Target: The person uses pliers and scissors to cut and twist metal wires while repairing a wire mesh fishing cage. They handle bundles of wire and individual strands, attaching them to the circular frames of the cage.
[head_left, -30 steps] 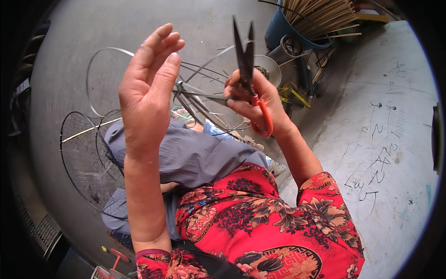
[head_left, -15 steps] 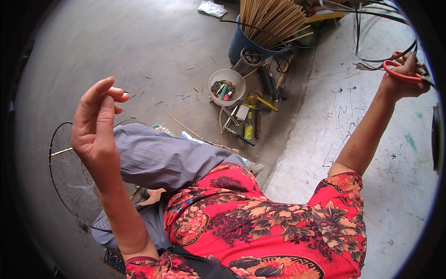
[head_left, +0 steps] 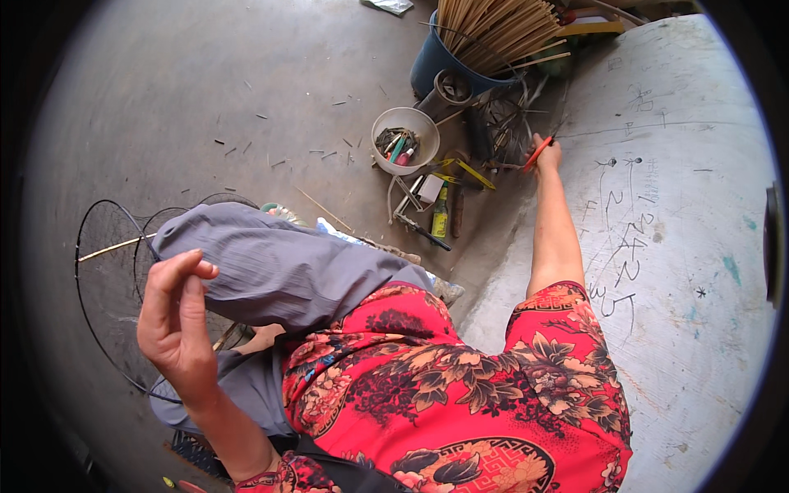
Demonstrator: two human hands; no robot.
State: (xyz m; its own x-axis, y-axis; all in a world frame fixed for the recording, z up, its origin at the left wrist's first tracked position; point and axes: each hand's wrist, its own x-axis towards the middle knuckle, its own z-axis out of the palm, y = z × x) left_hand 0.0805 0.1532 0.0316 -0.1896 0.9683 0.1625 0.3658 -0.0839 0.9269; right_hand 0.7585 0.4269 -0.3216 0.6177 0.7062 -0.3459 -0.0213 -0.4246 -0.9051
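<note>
My right hand (head_left: 548, 154) is stretched out to the far right, down by the floor next to the wall, and grips red-handled pliers (head_left: 537, 153) beside a tangle of dark wire (head_left: 501, 131). My left hand (head_left: 175, 320) is raised at the lower left with thumb and forefinger pinched together; nothing visible sits in it. Below it lies a round black wire frame (head_left: 99, 279) on the floor, with a thin bamboo stick across it. My grey-trousered knee (head_left: 271, 267) lies between the two hands.
A blue bucket (head_left: 436, 66) full of bamboo sticks stands at the top. In front of it is a white bowl (head_left: 403, 135) of small tools, a small yellow-green bottle (head_left: 440, 218) and loose tools. A pale scribbled wall (head_left: 674, 246) fills the right side.
My right hand has swung the pliers from in front of me out to the right and then down toward the floor by the wire. My left hand has dropped lower and pinched its fingers.
</note>
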